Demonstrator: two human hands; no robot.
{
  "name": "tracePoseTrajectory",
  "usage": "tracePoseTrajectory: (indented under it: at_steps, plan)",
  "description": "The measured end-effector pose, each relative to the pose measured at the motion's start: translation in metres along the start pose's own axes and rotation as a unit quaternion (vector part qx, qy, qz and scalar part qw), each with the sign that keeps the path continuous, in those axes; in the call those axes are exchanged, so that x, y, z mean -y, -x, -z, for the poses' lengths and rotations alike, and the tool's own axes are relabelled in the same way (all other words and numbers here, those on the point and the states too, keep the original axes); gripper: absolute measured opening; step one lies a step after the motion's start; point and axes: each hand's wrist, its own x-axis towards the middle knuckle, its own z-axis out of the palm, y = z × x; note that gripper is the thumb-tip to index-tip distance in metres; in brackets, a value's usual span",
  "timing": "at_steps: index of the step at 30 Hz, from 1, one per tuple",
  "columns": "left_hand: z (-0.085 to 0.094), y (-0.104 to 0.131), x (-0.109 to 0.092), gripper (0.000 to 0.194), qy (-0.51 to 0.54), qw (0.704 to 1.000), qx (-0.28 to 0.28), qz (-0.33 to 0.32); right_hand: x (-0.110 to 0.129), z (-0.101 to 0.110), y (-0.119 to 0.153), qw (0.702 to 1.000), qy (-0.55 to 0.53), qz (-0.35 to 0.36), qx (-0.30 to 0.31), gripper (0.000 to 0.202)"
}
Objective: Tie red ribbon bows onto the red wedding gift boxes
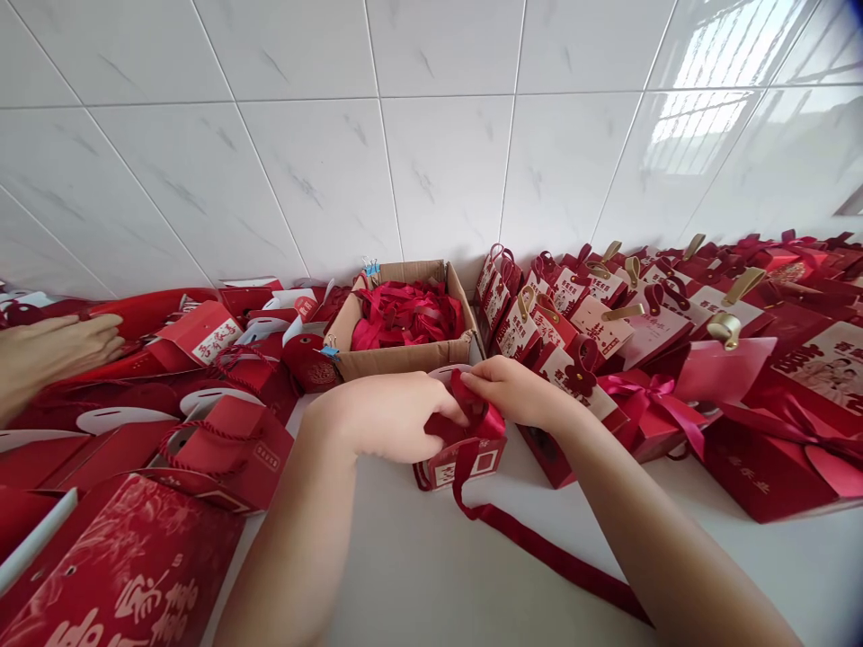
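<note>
Head view: red gift box [447, 470] sits near 6 o'clock from centre, ribbon [559, 560] trailing toward 4. Card's probably light, creasable: hold low side walls. Ribbon looks soft, slippery. Your right hand [518, 390] pinches ribbon at the box top; your left hand [401, 415] curls there, can't tell its grip. Carton [401, 358] at box's 11.

bare left hand [404, 415]: smooth, rounded back
bare right hand [516, 388]: smooth, slim
bare left forearm [289, 548]: smooth, tapered
bare right forearm [647, 503]: smooth, long, tapered
</note>
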Motion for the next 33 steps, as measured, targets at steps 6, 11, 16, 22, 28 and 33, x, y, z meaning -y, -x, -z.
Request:
tracePoseTrajectory:
  at_steps: [6,11,16,22,28,33]
  plan:
    - [-0.001,0.002,0.001,0.039,0.006,1.0,-0.002,-0.007,-0.001,-0.008,-0.006,0.999,0.006,0.01,-0.032,0.033]
    - [0.003,0.008,-0.005,0.022,-0.007,1.0,-0.027,0.009,-0.001,-0.011,-0.009,0.998,0.005,0.01,-0.058,0.037]
    - [0.007,0.003,-0.001,0.022,-0.007,0.987,-0.156,0.041,-0.001,-0.013,-0.011,0.997,0.018,0.009,-0.068,0.037]
    - [0.005,-0.025,0.017,0.041,0.04,0.963,-0.23,0.132,0.001,-0.014,-0.009,0.998,0.024,-0.001,-0.065,0.038]
    - [0.0,-0.043,0.03,0.038,0.075,0.969,-0.207,0.114,0.0,-0.015,-0.011,0.997,0.034,-0.006,-0.074,0.037]
    - [0.001,-0.046,0.035,0.026,0.097,0.967,-0.219,0.086,0.001,-0.016,-0.01,0.996,0.041,-0.003,-0.082,0.036]
